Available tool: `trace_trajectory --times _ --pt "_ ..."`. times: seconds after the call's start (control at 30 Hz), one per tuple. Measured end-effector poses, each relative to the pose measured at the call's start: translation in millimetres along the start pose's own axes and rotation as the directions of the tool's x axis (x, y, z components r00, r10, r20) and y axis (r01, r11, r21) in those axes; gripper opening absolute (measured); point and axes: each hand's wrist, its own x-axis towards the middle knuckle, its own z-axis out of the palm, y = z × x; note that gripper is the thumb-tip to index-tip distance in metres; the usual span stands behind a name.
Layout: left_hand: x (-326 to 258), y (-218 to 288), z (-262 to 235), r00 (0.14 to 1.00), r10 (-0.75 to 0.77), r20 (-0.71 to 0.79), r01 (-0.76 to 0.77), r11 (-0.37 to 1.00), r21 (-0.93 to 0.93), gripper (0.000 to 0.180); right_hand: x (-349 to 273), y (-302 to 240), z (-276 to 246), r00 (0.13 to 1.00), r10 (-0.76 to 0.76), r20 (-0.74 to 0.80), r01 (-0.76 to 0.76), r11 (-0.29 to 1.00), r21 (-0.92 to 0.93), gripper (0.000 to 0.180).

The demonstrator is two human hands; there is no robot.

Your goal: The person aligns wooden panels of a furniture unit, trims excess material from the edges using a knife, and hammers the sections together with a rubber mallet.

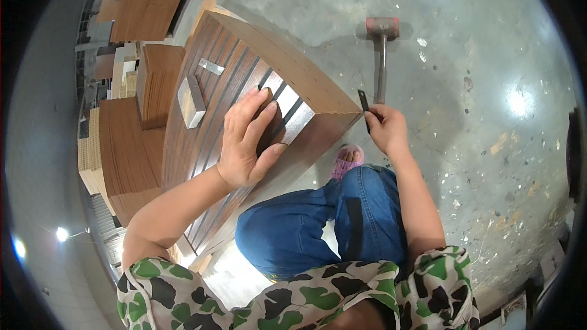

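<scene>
My left hand (pixel 247 140) lies flat, fingers spread, on a dark brown slatted wooden panel (pixel 208 122) framed by a lighter wooden edge; it presses a short dark slat near the panel's right end. My right hand (pixel 386 127) is off the panel's corner, closed around a thin black flat tool (pixel 364 107) that points upward. A hammer (pixel 381 55) with a reddish head and grey metal handle lies on the concrete floor just beyond my right hand. A small rectangular block (pixel 191 101) rests on the panel to the left of my left hand.
Stacks of brown wooden boards (pixel 131 146) stand to the left of the panel, with more at the upper left (pixel 143 0). A small flat metal piece (pixel 211 66) lies on the panel. My knees in blue jeans and a pink sandal (pixel 347 160) are below. Speckled concrete floor (pixel 489 146) stretches right.
</scene>
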Motion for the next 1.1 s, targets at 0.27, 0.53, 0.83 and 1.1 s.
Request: trace_trajectory --times 0.27,0.53,0.83,1.1 --pt "-11 -3 -2 1.0 -0.028 0.003 0.028 1.0 0.015 0.056 -47 -137 -12 0.876 -0.453 0.165 0.422 0.886 0.192 0.012" --pt "-7 -2 1 1.0 -0.001 0.019 0.0 0.999 0.043 0.054 -43 -139 -12 0.876 -0.478 0.063 0.479 0.878 -0.007 0.006" --pt "-9 -3 0 0.999 -0.013 0.036 0.012 0.999 0.033 0.054 -63 -134 10 0.779 -0.616 -0.121 0.6 0.787 -0.142 0.012" --pt "6 2 0 0.998 0.014 0.057 -0.015 1.0 0.019 0.054 17 76 -19 0.952 0.185 -0.244 -0.202 0.978 -0.049 0.019"
